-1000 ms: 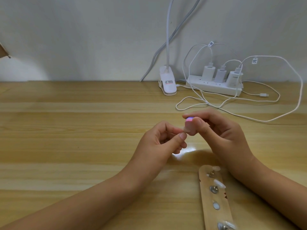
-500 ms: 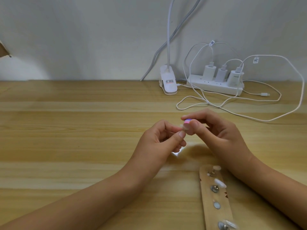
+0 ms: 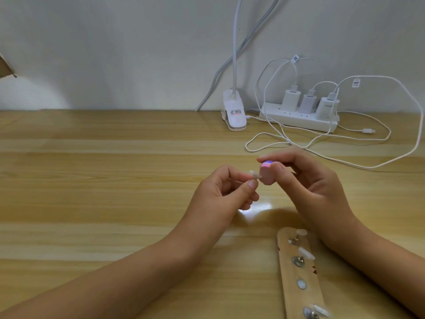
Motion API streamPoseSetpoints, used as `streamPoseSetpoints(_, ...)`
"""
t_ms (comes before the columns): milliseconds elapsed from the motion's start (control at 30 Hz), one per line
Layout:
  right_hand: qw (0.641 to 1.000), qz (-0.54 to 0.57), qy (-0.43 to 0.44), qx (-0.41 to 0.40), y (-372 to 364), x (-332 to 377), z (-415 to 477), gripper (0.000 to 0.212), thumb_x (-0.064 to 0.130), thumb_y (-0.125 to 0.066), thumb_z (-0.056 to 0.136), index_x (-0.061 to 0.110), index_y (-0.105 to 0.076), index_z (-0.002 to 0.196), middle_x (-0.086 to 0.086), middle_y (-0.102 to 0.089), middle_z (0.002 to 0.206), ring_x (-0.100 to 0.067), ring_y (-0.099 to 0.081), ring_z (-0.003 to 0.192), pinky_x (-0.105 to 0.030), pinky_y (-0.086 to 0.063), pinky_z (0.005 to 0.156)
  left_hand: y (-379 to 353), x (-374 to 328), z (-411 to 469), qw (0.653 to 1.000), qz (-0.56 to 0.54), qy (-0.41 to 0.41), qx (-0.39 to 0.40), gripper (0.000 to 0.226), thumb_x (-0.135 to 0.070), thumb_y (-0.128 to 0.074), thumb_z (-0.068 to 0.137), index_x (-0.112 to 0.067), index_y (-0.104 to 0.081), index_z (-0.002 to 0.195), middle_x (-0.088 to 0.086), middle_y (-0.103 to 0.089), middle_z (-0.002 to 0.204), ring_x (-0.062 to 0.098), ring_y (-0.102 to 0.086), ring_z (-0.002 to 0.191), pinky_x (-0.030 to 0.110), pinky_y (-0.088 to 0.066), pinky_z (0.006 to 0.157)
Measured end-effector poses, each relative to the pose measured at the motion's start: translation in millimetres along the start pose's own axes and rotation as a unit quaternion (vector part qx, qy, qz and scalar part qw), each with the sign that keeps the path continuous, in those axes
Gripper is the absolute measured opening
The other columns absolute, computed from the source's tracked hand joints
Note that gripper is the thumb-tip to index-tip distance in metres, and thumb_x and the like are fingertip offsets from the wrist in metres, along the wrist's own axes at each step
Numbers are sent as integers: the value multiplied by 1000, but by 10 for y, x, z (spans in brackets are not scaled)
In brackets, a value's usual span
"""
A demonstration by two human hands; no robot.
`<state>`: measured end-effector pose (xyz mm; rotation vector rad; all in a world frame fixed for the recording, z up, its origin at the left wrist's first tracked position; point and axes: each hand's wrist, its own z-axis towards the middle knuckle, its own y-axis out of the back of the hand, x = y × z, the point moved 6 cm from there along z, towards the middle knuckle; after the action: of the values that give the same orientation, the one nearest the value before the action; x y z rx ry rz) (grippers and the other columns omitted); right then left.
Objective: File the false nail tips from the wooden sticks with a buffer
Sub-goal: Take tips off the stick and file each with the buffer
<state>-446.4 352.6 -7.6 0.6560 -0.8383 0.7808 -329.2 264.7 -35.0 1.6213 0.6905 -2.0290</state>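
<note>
My left hand [image 3: 224, 192] pinches a small clear false nail tip [image 3: 254, 174] between thumb and forefinger, above the middle of the table. My right hand [image 3: 308, 183] grips a pink buffer block [image 3: 266, 172] with a purple top, its face touching the tip's right end. A wooden stick [image 3: 299, 272] lies at the lower right, studded with metal mounts. Several clear nail tips [image 3: 305, 253] still sit on it, partly under my right forearm.
At the back right, by the wall, stands a white power strip [image 3: 299, 118] with three chargers, its white cables [image 3: 345, 146] looping onto the wooden table [image 3: 103, 180]. A white clip lamp base [image 3: 234, 115] stands left of the strip. A cardboard corner [image 3: 5, 67] pokes in at far left.
Both hands stay almost in place. The buffer has shifted slightly against the nail tip, and more of the tip now shows beyond my left fingers.
</note>
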Motion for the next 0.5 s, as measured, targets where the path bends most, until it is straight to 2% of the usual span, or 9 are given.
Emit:
streamPoseSetpoints(100, 999, 15, -29, 14, -25, -41, 5, 18, 29, -66, 90, 14, -70, 99, 10, -69, 87, -6, -67, 82, -18, -50, 75, 3, 2, -1, 1000, -3, 1, -2, 10, -8, -63, 91, -16, -63, 84, -3, -69, 67, 6, -61, 64, 15, -48, 61)
streamPoseSetpoints(233, 1000, -4, 4, 5, -1, -5, 4, 20, 32, -65, 91, 15, -69, 101, 6, -69, 95, -10, -67, 89, -18, -51, 78, 3, 5, 5, 1000, -1, 4, -2, 11, -8, -64, 91, -16, -63, 84, -3, -68, 66, 6, -61, 64, 15, -48, 61)
streamPoseSetpoints(300, 999, 13, -24, 16, -17, -40, 8, 19, 33, -67, 92, 16, -71, 100, 8, -69, 91, -8, -67, 87, -16, -51, 76, 3, 9, 2, 1000, -3, 6, -3, 11, -8, -64, 90, -16, -64, 84, -3, -69, 66, 5, -61, 62, 15, -48, 60)
streamPoseSetpoints(433, 1000, -13, 6, 7, 0, -10, 7, 18, 34, -66, 90, 21, -71, 100, 5, -69, 97, -14, -67, 91, -25, -54, 79, 2, 8, -1, 1000, -7, 9, -5, 11, -8, -64, 90, -17, -65, 84, -3, -69, 66, 5, -62, 63, 14, -48, 60)
streamPoseSetpoints(500, 1000, -4, -1, 8, -3, -16, 3, 16, 34, -68, 88, 23, -71, 99, 5, -69, 97, -13, -67, 92, -25, -53, 79, 8, 11, -1, 1000, -7, 11, -7, 10, -8, -64, 90, -17, -65, 85, -3, -69, 66, 4, -62, 63, 14, -48, 60)
